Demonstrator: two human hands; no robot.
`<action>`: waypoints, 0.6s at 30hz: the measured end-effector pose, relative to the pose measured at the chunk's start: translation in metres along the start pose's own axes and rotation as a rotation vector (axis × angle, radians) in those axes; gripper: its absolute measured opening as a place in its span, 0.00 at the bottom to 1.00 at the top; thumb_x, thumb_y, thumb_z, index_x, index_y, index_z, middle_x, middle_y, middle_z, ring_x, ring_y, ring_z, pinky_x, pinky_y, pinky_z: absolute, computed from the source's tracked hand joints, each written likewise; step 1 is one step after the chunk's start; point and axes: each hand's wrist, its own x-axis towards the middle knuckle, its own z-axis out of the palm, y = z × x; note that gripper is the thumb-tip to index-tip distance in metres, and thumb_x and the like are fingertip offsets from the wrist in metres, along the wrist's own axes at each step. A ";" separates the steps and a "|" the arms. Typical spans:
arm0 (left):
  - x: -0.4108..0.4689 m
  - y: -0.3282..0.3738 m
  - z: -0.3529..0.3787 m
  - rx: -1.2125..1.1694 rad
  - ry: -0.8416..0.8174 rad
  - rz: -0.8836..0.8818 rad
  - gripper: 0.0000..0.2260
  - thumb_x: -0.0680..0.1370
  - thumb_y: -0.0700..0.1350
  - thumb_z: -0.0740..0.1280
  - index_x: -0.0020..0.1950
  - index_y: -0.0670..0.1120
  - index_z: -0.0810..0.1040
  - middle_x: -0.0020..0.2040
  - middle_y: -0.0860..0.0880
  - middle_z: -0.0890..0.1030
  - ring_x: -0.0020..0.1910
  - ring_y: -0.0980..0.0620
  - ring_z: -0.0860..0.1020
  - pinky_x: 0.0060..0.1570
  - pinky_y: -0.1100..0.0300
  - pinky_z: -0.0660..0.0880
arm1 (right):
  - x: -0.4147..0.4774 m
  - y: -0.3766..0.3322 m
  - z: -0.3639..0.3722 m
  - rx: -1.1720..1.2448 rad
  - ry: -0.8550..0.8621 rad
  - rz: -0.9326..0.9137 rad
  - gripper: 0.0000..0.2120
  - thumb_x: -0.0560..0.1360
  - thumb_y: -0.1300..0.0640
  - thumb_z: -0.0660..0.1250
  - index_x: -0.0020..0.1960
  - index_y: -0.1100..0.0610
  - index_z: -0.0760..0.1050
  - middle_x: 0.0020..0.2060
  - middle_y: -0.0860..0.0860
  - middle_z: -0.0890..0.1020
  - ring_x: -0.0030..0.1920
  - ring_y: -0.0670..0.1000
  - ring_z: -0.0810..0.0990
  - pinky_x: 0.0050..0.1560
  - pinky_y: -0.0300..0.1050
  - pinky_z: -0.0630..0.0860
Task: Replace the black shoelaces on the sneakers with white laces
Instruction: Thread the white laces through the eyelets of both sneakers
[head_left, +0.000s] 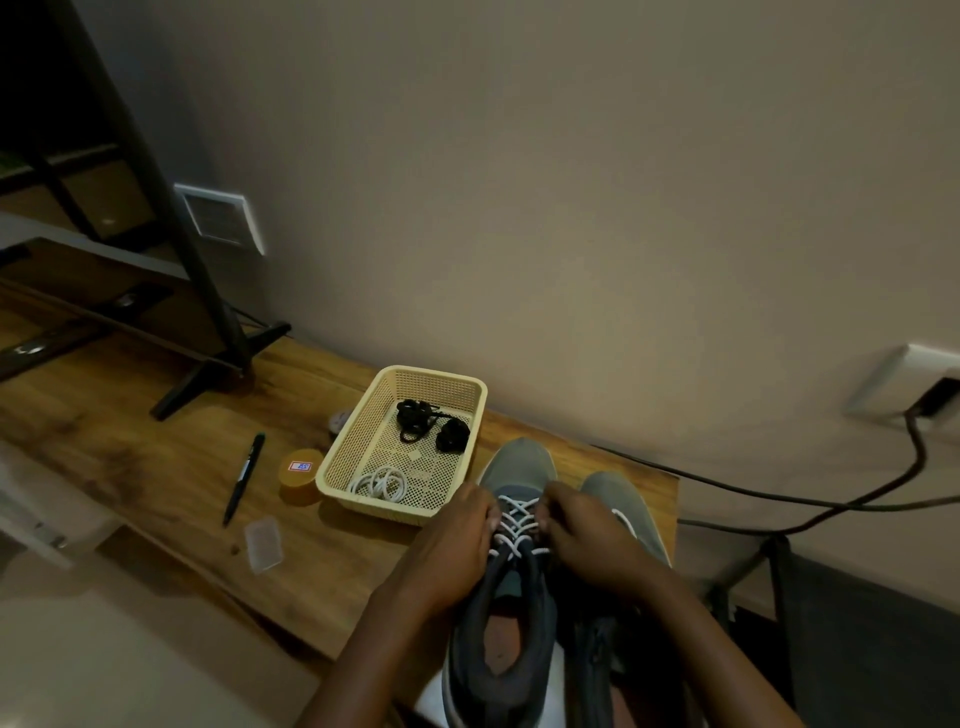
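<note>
The grey sneaker (519, 582) I am working on lies on the near right corner of the wooden table (156, 441), toe towards the wall, with a white lace (514, 519) crossed up its eyelets. A second sneaker (623, 504) lies just beside it on the right, partly hidden by my right forearm. To the left stands a cream mesh basket (358, 431), its near corner just beside the sneaker's toe. It holds two bundles of black laces (428, 423) at the far end and a coiled spare white lace (382, 483) at the near end. Further left I see an orange tub (298, 475), a pen (244, 478) and a clear plastic case (264, 543).

My left hand (452, 540) and right hand (587, 540) flank the lacing. Both have their fingers curled in on the sneaker's upper, with the fingertips touching the lace rows. I cannot tell whether they pinch the lace itself.
</note>
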 end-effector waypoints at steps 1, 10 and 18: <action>0.000 -0.001 0.000 -0.010 0.004 -0.006 0.06 0.80 0.41 0.56 0.45 0.50 0.66 0.47 0.50 0.70 0.44 0.51 0.71 0.46 0.52 0.71 | 0.000 0.001 -0.001 0.007 -0.001 0.008 0.13 0.77 0.63 0.58 0.38 0.50 0.63 0.39 0.52 0.76 0.40 0.51 0.73 0.39 0.44 0.64; 0.006 0.003 -0.004 0.106 0.128 0.064 0.10 0.79 0.45 0.62 0.57 0.54 0.79 0.55 0.57 0.75 0.51 0.56 0.76 0.46 0.60 0.73 | 0.006 -0.002 -0.001 -0.051 0.142 -0.011 0.08 0.75 0.61 0.64 0.51 0.54 0.80 0.45 0.49 0.76 0.46 0.49 0.75 0.45 0.44 0.72; 0.007 0.004 0.002 0.127 0.125 0.032 0.06 0.80 0.46 0.59 0.53 0.48 0.74 0.53 0.53 0.71 0.45 0.53 0.75 0.40 0.59 0.69 | 0.002 -0.006 0.006 -0.171 0.058 -0.049 0.05 0.79 0.61 0.56 0.44 0.55 0.66 0.43 0.52 0.71 0.43 0.52 0.70 0.40 0.43 0.63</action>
